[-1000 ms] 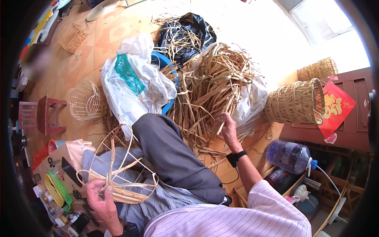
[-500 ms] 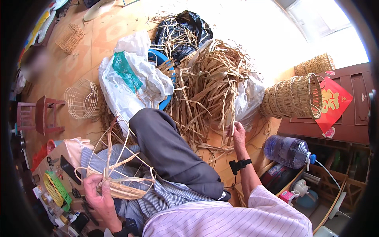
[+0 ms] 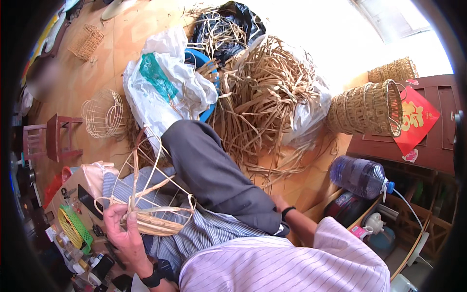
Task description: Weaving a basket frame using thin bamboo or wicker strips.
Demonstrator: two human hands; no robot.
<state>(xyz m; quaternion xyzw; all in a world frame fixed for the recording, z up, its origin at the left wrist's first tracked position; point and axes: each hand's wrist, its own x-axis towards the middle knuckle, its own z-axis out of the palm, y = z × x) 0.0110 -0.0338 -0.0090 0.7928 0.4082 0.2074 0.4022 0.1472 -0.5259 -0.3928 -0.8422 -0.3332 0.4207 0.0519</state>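
My left hand [image 3: 121, 233] grips the corner of a partly woven basket [image 3: 158, 225] on my lap. Thin pale rods form its open frame, and flat tan strips are woven along the near side. My right hand [image 3: 278, 202] is low beside my bent dark-trousered leg [image 3: 204, 165]; its fingers are mostly hidden, so what they hold does not show. Beyond the knee rises a big heap of dried plant strips [image 3: 272, 82], with loose strands trailing onto the floor near the right hand.
White plastic bag [image 3: 160, 80] and blue tub [image 3: 214, 78] lie left of the heap. A wire basket frame [image 3: 103, 114] and small red-brown stool [image 3: 61, 137] are farther left. Finished woven baskets [image 3: 365, 109] and a large water bottle [image 3: 357, 176] are at right; a cluttered surface with a green basket [image 3: 73, 226] is near left.
My right hand has left the edge of the strip heap and come down and back beside my leg. The left hand still grips the basket in much the same place.
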